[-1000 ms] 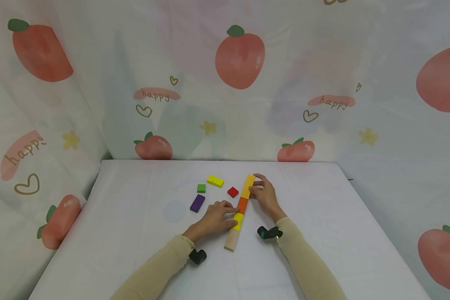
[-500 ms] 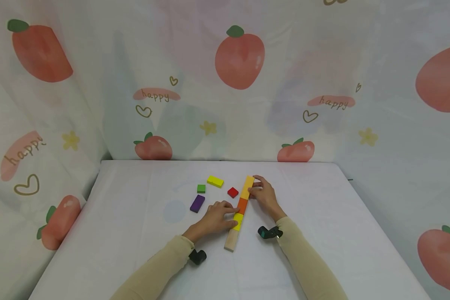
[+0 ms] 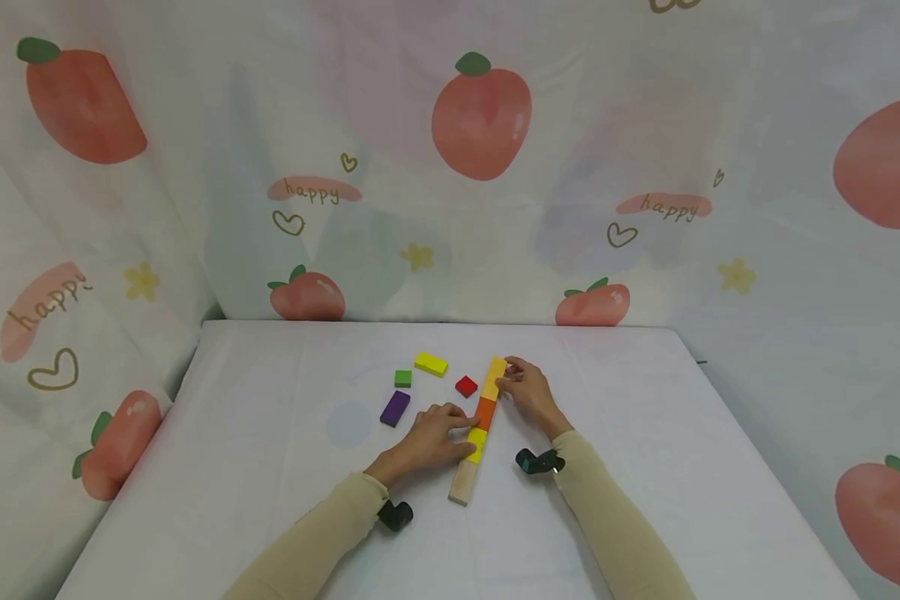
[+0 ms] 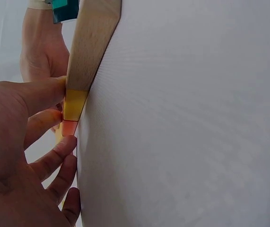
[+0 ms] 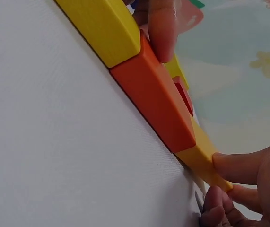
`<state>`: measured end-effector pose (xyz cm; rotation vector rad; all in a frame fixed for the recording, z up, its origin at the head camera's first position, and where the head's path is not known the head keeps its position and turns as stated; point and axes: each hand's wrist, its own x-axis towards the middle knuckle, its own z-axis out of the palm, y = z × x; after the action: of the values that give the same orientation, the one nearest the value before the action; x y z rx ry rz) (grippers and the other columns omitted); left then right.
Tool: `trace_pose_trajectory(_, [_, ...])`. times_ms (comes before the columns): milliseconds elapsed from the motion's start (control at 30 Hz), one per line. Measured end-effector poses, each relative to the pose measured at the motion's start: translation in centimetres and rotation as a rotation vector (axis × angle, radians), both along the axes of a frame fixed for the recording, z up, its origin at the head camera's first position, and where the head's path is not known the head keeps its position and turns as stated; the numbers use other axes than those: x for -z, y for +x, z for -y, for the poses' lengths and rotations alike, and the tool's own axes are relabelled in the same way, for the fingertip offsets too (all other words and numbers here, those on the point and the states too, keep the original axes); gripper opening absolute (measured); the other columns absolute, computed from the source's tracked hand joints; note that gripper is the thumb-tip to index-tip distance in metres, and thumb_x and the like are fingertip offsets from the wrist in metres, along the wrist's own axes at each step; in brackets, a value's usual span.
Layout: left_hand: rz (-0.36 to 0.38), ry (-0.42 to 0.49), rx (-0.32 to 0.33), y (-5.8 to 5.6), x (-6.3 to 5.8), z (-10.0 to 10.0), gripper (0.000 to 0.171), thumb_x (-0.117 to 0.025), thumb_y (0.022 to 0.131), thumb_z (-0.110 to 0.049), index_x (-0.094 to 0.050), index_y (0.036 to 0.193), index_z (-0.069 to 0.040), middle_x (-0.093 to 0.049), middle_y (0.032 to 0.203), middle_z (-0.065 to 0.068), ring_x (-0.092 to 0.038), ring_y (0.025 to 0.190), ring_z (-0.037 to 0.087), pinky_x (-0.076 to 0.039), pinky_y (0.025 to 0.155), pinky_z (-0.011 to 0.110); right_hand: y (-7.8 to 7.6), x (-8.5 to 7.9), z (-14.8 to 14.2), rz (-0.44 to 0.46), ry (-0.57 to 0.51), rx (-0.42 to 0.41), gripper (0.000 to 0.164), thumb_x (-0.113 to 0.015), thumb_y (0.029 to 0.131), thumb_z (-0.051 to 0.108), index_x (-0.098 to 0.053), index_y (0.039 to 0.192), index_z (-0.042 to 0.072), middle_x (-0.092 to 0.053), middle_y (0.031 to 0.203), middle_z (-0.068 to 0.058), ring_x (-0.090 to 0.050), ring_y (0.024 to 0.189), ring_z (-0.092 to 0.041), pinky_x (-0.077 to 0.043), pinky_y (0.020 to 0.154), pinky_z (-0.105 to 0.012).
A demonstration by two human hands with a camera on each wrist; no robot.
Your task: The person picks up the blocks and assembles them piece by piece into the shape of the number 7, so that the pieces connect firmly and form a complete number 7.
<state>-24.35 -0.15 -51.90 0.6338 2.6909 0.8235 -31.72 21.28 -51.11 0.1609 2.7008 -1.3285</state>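
Several wooden blocks form a straight row on the white table: a bare wood block nearest, then a yellow block, an orange block and a yellow-orange block at the far end. My left hand lies along the row's left side, its thumb at the yellow block and its fingertips touching the orange one. With thumb and fingers, my right hand pinches the yellow-orange block at the far end. In the right wrist view, the orange block butts against its neighbours at both ends.
Left of the row lie a red block, a loose yellow block, a green block and a purple block. Behind the table hangs a peach-printed curtain.
The yellow-orange block's far end and the right fingers on it have come slightly nearer in the head view. The left hand and the loose blocks stay put.
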Motion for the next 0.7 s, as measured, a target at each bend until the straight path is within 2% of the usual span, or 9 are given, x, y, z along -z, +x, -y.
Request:
trace_pose_trajectory(233, [-0.008, 0.001, -0.003, 0.03, 0.09, -0.01, 0.051, -0.068, 0.090, -0.041, -0.055, 0.139, -0.032, -0.056, 0.130, -0.002, -0.047, 0.121, 0.020, -0.036, 0.101, 0.039, -0.38, 0.17, -0.19, 0.046, -0.001, -0.012, 0.056, -0.063, 0.096, 0.021, -0.043, 0.146, 0.008, -0.053, 0.129, -0.014, -0.053, 0.118, -0.031, -0.047, 0.105, -0.044])
trace_pose_trajectory(400, [-0.006, 0.007, -0.006, 0.04, 0.18, -0.05, 0.051, -0.068, 0.090, -0.041, -0.056, 0.139, -0.033, -0.057, 0.130, -0.002, -0.047, 0.120, 0.020, -0.036, 0.100, 0.039, -0.34, 0.00, -0.17, 0.058, 0.031, -0.022, 0.055, -0.062, 0.096, 0.021, -0.043, 0.146, 0.007, -0.054, 0.127, -0.014, -0.052, 0.116, -0.030, -0.046, 0.105, -0.044])
trace_pose_trajectory(700, [-0.010, 0.002, -0.004, -0.12, 0.39, 0.05, 0.051, -0.067, 0.091, -0.042, -0.055, 0.140, -0.033, -0.056, 0.131, -0.003, -0.046, 0.120, 0.019, -0.036, 0.101, 0.039, -0.53, -0.19, 0.03, 0.071, 0.027, -0.016, 0.055, -0.062, 0.096, 0.021, -0.043, 0.147, 0.007, -0.053, 0.123, -0.012, -0.050, 0.112, -0.027, -0.046, 0.104, -0.041])
